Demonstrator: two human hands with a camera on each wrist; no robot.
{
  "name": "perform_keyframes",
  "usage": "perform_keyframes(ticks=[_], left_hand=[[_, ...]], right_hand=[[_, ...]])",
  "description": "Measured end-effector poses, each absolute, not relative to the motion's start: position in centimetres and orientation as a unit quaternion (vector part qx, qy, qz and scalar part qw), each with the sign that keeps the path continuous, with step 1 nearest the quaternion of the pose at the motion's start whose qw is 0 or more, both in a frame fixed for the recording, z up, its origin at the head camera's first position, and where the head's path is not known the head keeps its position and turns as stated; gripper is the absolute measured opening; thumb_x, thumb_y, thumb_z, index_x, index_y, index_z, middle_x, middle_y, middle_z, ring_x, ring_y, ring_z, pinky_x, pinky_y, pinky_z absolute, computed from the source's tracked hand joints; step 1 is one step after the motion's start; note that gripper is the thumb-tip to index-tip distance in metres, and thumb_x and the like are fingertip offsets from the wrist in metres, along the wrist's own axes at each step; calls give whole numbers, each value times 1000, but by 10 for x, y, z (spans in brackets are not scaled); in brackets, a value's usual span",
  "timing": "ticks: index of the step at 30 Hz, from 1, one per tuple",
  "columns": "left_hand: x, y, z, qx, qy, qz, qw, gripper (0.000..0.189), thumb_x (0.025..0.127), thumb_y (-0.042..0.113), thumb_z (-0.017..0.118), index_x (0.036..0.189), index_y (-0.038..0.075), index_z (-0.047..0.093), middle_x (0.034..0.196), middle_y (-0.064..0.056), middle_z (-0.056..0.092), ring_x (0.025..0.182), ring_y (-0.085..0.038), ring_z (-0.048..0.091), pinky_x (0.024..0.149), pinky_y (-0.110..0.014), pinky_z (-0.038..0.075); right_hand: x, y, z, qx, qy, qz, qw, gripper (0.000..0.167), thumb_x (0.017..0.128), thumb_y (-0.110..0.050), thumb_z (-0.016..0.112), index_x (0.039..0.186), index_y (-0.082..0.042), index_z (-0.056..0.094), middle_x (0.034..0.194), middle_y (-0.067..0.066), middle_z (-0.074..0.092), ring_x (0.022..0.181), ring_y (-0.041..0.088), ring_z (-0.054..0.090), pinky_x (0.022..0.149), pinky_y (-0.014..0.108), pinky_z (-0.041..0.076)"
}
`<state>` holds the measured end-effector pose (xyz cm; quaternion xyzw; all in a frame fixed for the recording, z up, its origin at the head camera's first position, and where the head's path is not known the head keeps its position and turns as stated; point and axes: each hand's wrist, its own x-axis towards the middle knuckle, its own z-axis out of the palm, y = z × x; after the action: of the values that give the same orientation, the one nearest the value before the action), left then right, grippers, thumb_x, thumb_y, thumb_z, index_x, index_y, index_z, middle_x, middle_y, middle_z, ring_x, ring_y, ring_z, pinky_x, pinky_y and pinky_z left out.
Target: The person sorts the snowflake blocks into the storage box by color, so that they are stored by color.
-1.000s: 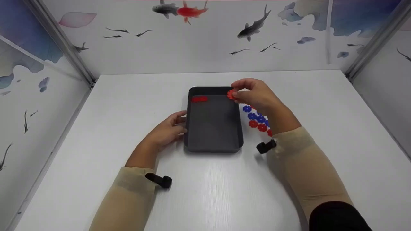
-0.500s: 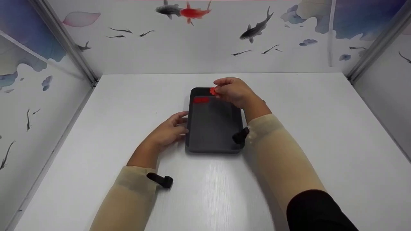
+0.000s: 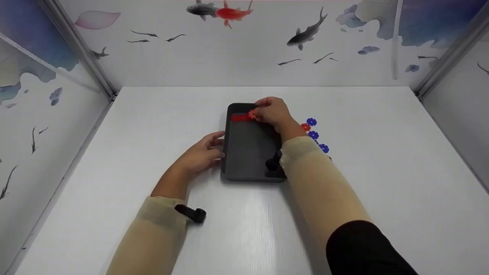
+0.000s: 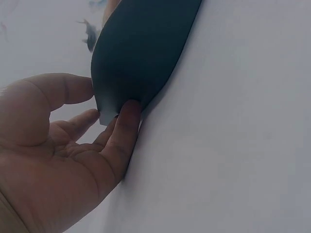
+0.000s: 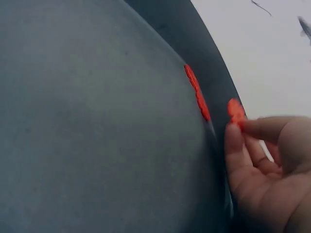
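My right hand [image 3: 273,112] is over the far end of the dark grey tray [image 3: 252,152]. Between thumb and fingertips it pinches a red flower-shaped disc [image 3: 252,114], which shows notched edges in the right wrist view. Two red discs [image 3: 240,118] lie side by side on the tray floor along the far wall, to the left of the pinched one. My left hand [image 3: 202,156] rests against the tray's left side. In the left wrist view, its fingertips touch the outer wall [image 4: 141,53].
Blue discs [image 3: 313,135] and a red disc [image 3: 305,127] lie on the white table [image 3: 237,225] right of the tray, partly hidden behind the right forearm. Printed panels [image 3: 244,61] with fish enclose the table at the back and sides.
From the tray's far right corner, my right hand has moved left with the red disc and come lower, beside the two red discs. My left hand has stayed at the tray's side.
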<state>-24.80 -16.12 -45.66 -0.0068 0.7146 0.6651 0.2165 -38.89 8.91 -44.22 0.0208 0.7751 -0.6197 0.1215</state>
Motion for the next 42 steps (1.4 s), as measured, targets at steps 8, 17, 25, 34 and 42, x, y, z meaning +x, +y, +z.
perform_keyframes(ticks=[8, 17, 25, 34, 42], left_hand=[[-248, -162, -458, -7, 716, 664, 213, 77, 96, -2, 58, 166, 22, 37, 166, -9, 40, 145, -28, 52, 117, -45, 49], [-248, -162, -457, -7, 717, 664, 211, 77, 96, -1, 57, 166, 23, 36, 166, -8, 40, 144, -28, 52, 117, -45, 49], [-249, -162, -458, -7, 717, 663, 213, 78, 96, -1, 57, 167, 22, 36, 167, -8, 40, 146, -28, 52, 119, -46, 48], [-248, -162, -456, -8, 714, 666, 216, 78, 96, -1, 59, 167, 22, 35, 168, -9, 38, 146, -28, 52, 118, -45, 49], [-248, -161, -456, -13, 718, 663, 211, 77, 96, 0, 58, 167, 22, 36, 166, -9, 41, 145, -27, 53, 119, -45, 48]], right_hand=[[-390, 85, -445, 25, 833, -543, 100, 30, 98, -2, 70, 127, -8, 70, 118, 11, 68, 89, 16, 71, 77, 25, 63], [-390, 83, -442, 34, 853, -513, 93, 28, 98, -5, 70, 126, -8, 70, 123, 12, 68, 93, 18, 71, 83, 29, 64], [-390, 85, -442, 18, 894, -445, 50, 26, 98, -10, 69, 123, -10, 71, 120, 12, 71, 101, 22, 68, 93, 37, 60], [-390, 86, -435, 16, 886, -461, 36, 27, 98, -13, 68, 124, -10, 72, 122, 11, 72, 102, 24, 69, 96, 39, 61], [-380, 89, -408, -16, 810, -579, 89, 32, 98, -9, 70, 130, -12, 69, 124, 12, 74, 102, 24, 72, 102, 45, 62]])
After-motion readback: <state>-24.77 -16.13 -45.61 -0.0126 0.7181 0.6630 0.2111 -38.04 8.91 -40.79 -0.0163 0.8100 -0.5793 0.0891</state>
